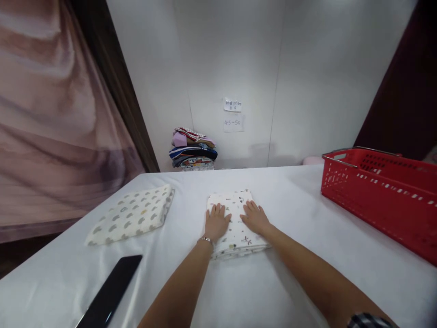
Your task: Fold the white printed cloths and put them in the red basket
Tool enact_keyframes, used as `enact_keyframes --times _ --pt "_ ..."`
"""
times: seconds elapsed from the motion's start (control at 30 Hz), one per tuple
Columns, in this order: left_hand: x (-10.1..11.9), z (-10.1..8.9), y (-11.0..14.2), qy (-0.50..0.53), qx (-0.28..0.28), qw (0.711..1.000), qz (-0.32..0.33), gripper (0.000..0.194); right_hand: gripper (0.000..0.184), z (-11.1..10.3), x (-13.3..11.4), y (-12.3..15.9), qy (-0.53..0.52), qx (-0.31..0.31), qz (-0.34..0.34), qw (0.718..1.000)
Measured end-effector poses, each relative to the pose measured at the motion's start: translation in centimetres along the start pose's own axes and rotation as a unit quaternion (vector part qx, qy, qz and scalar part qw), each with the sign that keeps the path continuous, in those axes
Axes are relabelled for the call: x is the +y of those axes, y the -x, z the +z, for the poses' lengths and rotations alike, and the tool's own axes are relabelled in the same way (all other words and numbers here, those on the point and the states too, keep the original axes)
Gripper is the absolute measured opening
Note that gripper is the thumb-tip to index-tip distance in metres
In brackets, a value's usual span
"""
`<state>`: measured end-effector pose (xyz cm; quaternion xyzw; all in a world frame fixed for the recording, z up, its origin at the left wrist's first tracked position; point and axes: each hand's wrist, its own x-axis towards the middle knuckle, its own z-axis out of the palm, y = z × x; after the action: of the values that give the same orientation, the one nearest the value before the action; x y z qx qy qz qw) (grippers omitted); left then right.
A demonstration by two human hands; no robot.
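Observation:
A folded white cloth (235, 232) with small dark and green prints lies in the middle of the table, several layers showing at its near edge. On its left part rests my left hand (217, 222), palm down with the fingers spread; a bracelet circles that wrist. My right hand (256, 217) presses flat on the cloth's right part, fingers apart. Neither hand grasps anything. To the left lies a second folded cloth (133, 214), cream with grey shapes, apart from both hands.
A white-covered table (170, 282) spreads beneath everything. Near its left front lies a flat black object (111, 291). A red plastic basket (378, 200) with metal handles stands at the right. Behind the far edge is a pile of folded fabrics (193, 150), below paper signs (233, 122) on the wall.

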<state>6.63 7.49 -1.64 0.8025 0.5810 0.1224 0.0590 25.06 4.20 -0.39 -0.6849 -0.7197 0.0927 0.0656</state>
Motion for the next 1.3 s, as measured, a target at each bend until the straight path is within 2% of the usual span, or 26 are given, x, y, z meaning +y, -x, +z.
enact_keyframes --times 0.1,0.17,0.37,0.47,0.53,0.67,0.77,0.87,0.97,1.03,1.17,1.3 --pt "0.1 0.0 0.0 -0.016 0.003 1.000 0.005 0.053 0.061 0.0 -0.1 -0.2 0.002 -0.022 0.003 1.000" --pt "0.2 0.0 0.0 -0.032 0.008 0.999 0.010 0.053 0.064 -0.8 -1.0 -1.0 0.009 -0.015 0.003 1.000" --pt "0.1 0.2 -0.1 -0.065 0.004 0.998 0.011 0.056 0.070 -4.0 -5.0 -5.8 -0.003 0.108 -0.080 0.991" --pt "0.0 0.2 -0.1 -0.081 0.009 0.997 0.016 0.057 0.071 -4.3 -4.9 -8.2 -0.010 0.153 -0.087 0.984" --pt "0.0 0.2 0.0 -0.091 0.015 0.996 0.021 0.056 0.072 -3.5 -3.5 -9.3 -0.008 0.130 -0.056 0.990" --pt "-0.1 0.4 0.0 -0.097 0.017 0.995 0.034 0.055 0.076 -1.0 -0.3 -10.7 -0.018 -0.016 0.044 0.999" --pt "-0.1 0.4 0.0 -0.099 0.030 0.994 0.036 0.054 0.077 0.1 0.7 -11.2 -0.021 -0.030 0.055 0.998" --pt "-0.1 0.5 0.1 -0.104 0.039 0.993 0.038 0.053 0.074 -0.4 0.5 -11.3 -0.025 -0.032 0.051 0.998" --pt "-0.3 0.7 0.0 -0.103 0.039 0.993 0.039 0.053 0.068 -1.3 -0.1 -10.1 -0.031 -0.035 0.039 0.998" --pt "-0.4 0.8 -0.1 -0.095 0.039 0.994 0.037 0.053 0.066 -1.4 -0.4 -8.2 -0.032 -0.036 0.021 0.999" --pt "-0.3 0.8 -0.2 -0.078 0.038 0.996 0.034 0.054 0.064 -0.3 -0.8 -2.0 -0.053 -0.012 -0.038 0.998" --pt "0.1 0.4 -0.2 -0.048 0.012 0.998 0.027 0.054 0.054 0.5 -0.4 4.2 -0.124 0.019 -0.042 0.991"
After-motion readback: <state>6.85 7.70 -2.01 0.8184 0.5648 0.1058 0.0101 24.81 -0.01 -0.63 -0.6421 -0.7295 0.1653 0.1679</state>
